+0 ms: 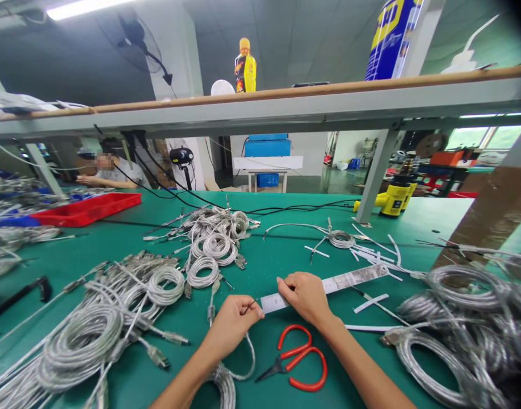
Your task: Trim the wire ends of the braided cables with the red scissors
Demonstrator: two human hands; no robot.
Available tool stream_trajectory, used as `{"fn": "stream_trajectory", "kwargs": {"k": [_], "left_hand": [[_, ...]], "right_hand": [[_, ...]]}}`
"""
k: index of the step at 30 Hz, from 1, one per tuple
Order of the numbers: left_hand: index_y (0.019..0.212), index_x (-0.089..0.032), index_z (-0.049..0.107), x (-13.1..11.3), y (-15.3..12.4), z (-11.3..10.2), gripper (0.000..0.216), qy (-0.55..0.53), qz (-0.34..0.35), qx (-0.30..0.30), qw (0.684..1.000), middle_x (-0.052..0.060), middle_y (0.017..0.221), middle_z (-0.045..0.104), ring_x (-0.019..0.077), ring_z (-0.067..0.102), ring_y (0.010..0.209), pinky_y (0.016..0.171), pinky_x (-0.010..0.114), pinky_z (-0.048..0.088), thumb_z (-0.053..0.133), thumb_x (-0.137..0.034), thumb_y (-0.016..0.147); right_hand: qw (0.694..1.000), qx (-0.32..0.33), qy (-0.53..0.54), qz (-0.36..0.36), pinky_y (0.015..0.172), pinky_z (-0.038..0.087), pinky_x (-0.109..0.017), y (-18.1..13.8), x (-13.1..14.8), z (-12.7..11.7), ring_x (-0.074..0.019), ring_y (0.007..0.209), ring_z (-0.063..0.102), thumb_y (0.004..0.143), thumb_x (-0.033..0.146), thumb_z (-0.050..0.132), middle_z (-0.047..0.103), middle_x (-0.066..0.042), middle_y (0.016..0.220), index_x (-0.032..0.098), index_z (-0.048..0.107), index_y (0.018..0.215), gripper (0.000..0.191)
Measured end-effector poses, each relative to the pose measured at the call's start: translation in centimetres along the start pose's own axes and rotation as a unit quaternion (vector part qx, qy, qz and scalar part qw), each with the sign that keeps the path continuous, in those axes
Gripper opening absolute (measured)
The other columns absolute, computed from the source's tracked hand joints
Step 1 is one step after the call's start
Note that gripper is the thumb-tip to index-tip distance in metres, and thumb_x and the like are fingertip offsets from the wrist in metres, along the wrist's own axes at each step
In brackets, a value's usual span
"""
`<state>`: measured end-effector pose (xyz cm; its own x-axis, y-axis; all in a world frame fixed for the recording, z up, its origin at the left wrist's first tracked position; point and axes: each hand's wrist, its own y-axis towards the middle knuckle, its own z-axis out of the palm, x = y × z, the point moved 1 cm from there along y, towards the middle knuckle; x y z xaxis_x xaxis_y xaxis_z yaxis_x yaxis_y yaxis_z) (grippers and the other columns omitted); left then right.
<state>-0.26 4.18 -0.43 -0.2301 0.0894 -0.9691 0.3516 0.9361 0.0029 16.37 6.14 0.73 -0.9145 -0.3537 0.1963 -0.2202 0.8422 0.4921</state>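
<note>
Head cam: hands over green bench (281, 244). L hand (232, 318) pinches thin dark wire (250, 305) near end of white strip (356, 277); R hand (305, 295) curled on strip (pressing or gripping, can't tell). Pale cable (253, 360) loops below L hand; red-handled scissors (291, 364) betw. forearms.

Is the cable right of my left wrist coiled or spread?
Mostly coiled: the cable shows bundled loops at bottom; one length curves toward the left hand.
</note>
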Motion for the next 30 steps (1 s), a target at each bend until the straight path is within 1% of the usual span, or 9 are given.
{"fn": "stream_trajectory", "kwargs": {"k": [11, 19, 23, 25, 27, 29, 30], "left_hand": [[0.055, -0.011, 0.057, 0.1, 0.0, 0.1, 0.016, -0.015, -0.008, 0.006, 1.0, -0.006, 0.042, 0.037, 0.0064, 0.025, 0.041, 0.041, 0.02, 0.014, 0.052, -0.025, 0.063], [0.057, -0.011, 0.058, 0.0, -0.1, 0.1, 0.023, -0.056, -0.019, 0.02, 0.998, -0.007, 0.04, 0.033, 0.0055, 0.023, 0.039, 0.04, 0.02, 0.012, 0.054, -0.032, 0.063], [0.059, -0.011, 0.058, -0.1, -0.1, 0.0, 0.025, -0.057, -0.03, -0.011, 0.998, -0.009, 0.039, 0.032, 0.0039, 0.021, 0.036, 0.038, 0.019, 0.011, 0.056, -0.035, 0.062], [0.06, -0.011, 0.057, -0.1, 0.0, -0.1, 0.025, -0.069, -0.042, -0.031, 0.996, -0.009, 0.038, 0.032, 0.0027, 0.019, 0.033, 0.036, 0.019, 0.01, 0.056, -0.036, 0.061], [0.062, -0.011, 0.056, 0.0, 0.1, -0.2, 0.026, -0.095, -0.06, -0.036, 0.993, -0.009, 0.037, 0.035, 0.0015, 0.018, 0.029, 0.034, 0.019, 0.009, 0.055, -0.037, 0.06], [0.067, -0.01, 0.057, 0.1, 0.2, -0.3, 0.03, -0.124, -0.073, -0.034, 0.989, -0.009, 0.036, 0.039, 0.0009, 0.019, 0.025, 0.031, 0.019, 0.008, 0.054, -0.039, 0.058], [0.07, -0.01, 0.057, 0.1, 0.3, -0.3, 0.032, -0.133, -0.075, -0.035, 0.988, -0.008, 0.037, 0.041, 0.001, 0.02, 0.024, 0.03, 0.019, 0.008, 0.053, -0.039, 0.058]], "right_hand": [[1.0, 0.005, 0.002, -0.003, 0.049, 0.018, -0.025, -0.1, -0.2, 0.2, -0.01, 0.049, 0.045, 0.081, 0.03, 0.033, 0.054, 0.0, 0.047, 0.017, 0.053, 0.043, 0.045], [1.0, 0.013, 0.0, 0.001, 0.051, 0.02, -0.025, -0.1, -0.2, 0.2, -0.0104, 0.05, 0.047, 0.082, 0.03, 0.032, 0.056, -0.001, 0.048, 0.018, 0.054, 0.045, 0.045], [1.0, 0.017, -0.008, 0.011, 0.051, 0.021, -0.026, -0.3, -0.6, 0.8, -0.0106, 0.045, 0.045, 0.082, 0.03, 0.031, 0.055, -0.001, 0.045, 0.018, 0.054, 0.043, 0.047], [1.0, 0.019, -0.016, 0.008, 0.053, 0.023, -0.026, -0.2, -0.6, 1.0, -0.0117, 0.047, 0.045, 0.081, 0.029, 0.034, 0.056, -0.002, 0.045, 0.018, 0.054, 0.042, 0.045], [1.0, 0.005, -0.014, -0.006, 0.06, 0.026, -0.027, 0.0, -0.3, 0.6, -0.0144, 0.059, 0.05, 0.079, 0.029, 0.039, 0.06, -0.003, 0.056, 0.018, 0.058, 0.05, 0.036], [0.999, -0.036, 0.022, -0.03, 0.066, 0.029, -0.027, 0.2, 0.7, -0.6, -0.0161, 0.071, 0.05, 0.078, 0.028, 0.042, 0.062, -0.004, 0.069, 0.019, 0.06, 0.062, 0.026], [0.996, -0.062, 0.057, -0.042, 0.066, 0.03, -0.028, 0.2, 1.3, -1.5, -0.0159, 0.071, 0.05, 0.078, 0.028, 0.042, 0.061, -0.004, 0.071, 0.019, 0.061, 0.067, 0.024]]}}
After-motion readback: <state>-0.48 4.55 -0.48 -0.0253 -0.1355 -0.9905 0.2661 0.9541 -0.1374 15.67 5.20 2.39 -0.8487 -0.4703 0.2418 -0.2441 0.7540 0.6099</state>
